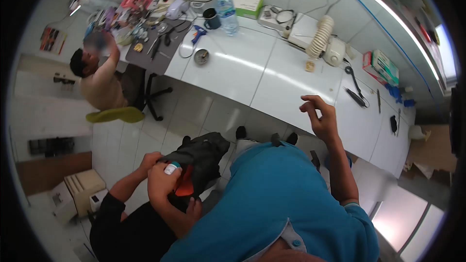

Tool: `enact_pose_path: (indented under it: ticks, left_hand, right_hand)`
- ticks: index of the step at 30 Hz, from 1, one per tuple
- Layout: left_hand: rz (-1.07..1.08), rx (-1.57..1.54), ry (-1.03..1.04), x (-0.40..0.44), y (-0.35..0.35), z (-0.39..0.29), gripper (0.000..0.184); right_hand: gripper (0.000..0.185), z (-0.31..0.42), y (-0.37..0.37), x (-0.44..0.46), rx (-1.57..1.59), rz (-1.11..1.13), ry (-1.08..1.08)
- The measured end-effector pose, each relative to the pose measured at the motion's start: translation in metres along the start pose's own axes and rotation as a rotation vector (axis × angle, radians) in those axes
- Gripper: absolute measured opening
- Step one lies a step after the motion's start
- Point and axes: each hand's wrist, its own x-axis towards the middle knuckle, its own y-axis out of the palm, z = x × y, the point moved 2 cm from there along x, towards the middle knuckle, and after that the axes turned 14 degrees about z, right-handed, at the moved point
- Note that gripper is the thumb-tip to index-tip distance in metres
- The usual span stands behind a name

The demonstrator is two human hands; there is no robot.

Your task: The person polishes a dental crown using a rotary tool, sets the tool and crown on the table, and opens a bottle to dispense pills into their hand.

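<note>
My left hand (161, 180) is closed around a small white bottle with a teal cap (172, 167). It is over the opening of a black bag (199, 157) with an orange lining (185, 184). A person in a black sleeve (108, 221) is close on the left; one hand of theirs (149, 161) is at the bag's edge, and another hand (194, 208) shows below the bag. Over the near edge of the white workbench (238, 73), my right hand (320, 119) is raised, fingers loosely bent and apart, with nothing seen in it.
On the bench stand a water bottle (226, 14), a dark mug (211, 19), a blue glue gun (198, 34), a round metal dish (201, 57) and a machine with a ribbed hose (320, 36). Another person (102, 85) sits on a green-backed chair (116, 115) at the far left.
</note>
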Motion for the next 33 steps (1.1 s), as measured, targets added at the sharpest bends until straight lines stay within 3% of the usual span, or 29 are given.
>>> enact_pose_path:
  ticks: [2, 3, 7, 9, 10, 12, 13, 17, 19, 22, 25, 26, 28, 31, 32, 33]
  left_hand:
    - [-0.111, -0.086, -0.033, 0.023, -0.012, -0.075, 0.027]
    - [-0.065, -0.189, -0.049, 0.047, -0.017, -0.105, 0.050]
    - [-0.006, -0.420, 0.275, 0.156, 0.058, -0.182, 0.063]
    - [0.009, -0.458, 0.359, 0.192, 0.095, -0.216, 0.063]
    - [0.020, -0.476, 0.405, 0.206, 0.108, -0.236, 0.063]
    - [-0.062, -0.466, 0.585, 0.220, 0.128, -0.275, 0.053]
    - [-0.062, -0.460, 0.625, 0.226, 0.141, -0.284, 0.048]
    - [-0.136, -0.335, 0.735, 0.241, 0.185, -0.303, 0.029]
    - [-0.027, -0.384, 0.719, 0.242, 0.196, -0.312, 0.022]
    - [0.226, -0.536, 0.725, 0.244, 0.202, -0.322, 0.015]
    - [0.518, -0.639, 0.793, 0.244, 0.196, -0.324, 0.019]
    - [0.520, -0.659, 0.752, 0.246, 0.193, -0.322, 0.022]
    - [0.520, -0.702, 0.669, 0.246, 0.190, -0.318, 0.028]
    - [0.477, -0.684, 0.684, 0.247, 0.191, -0.317, 0.030]
    - [0.464, -0.676, 0.683, 0.246, 0.192, -0.316, 0.030]
    - [0.442, -0.642, 0.705, 0.246, 0.194, -0.314, 0.032]
  right_hand:
    - [0.023, 0.004, -0.004, 0.005, -0.031, 0.011, -0.052]
    - [0.023, 0.003, 0.005, 0.007, 0.083, 0.040, -0.033]
    - [0.028, 0.040, 0.010, 0.021, 0.186, 0.127, 0.013]
    - [0.031, 0.056, 0.006, 0.028, 0.008, 0.100, 0.098]
    - [0.037, 0.069, -0.002, 0.031, -0.320, 0.079, 0.109]
    - [0.047, 0.066, -0.009, 0.034, -0.429, 0.065, 0.180]
    - [0.049, 0.055, -0.007, 0.033, -0.472, -0.019, 0.112]
    - [0.051, 0.059, -0.009, 0.022, -0.589, -0.105, 0.224]
    - [0.048, 0.060, -0.012, 0.018, -0.605, -0.074, 0.319]
    - [0.039, 0.035, -0.008, 0.010, -0.632, -0.266, 0.117]
    - [0.014, 0.040, -0.025, -0.003, -0.641, 0.048, 0.093]
    - [0.015, 0.048, -0.035, -0.008, -0.665, 0.079, -0.060]
    - [0.037, 0.066, -0.054, -0.018, -0.704, 0.144, -0.368]
    - [0.063, 0.078, -0.071, -0.027, -0.371, 0.103, -0.194]
    - [0.066, 0.076, -0.068, -0.026, -0.402, -0.010, -0.078]
    - [0.062, 0.073, -0.064, -0.022, -0.378, 0.056, 0.132]
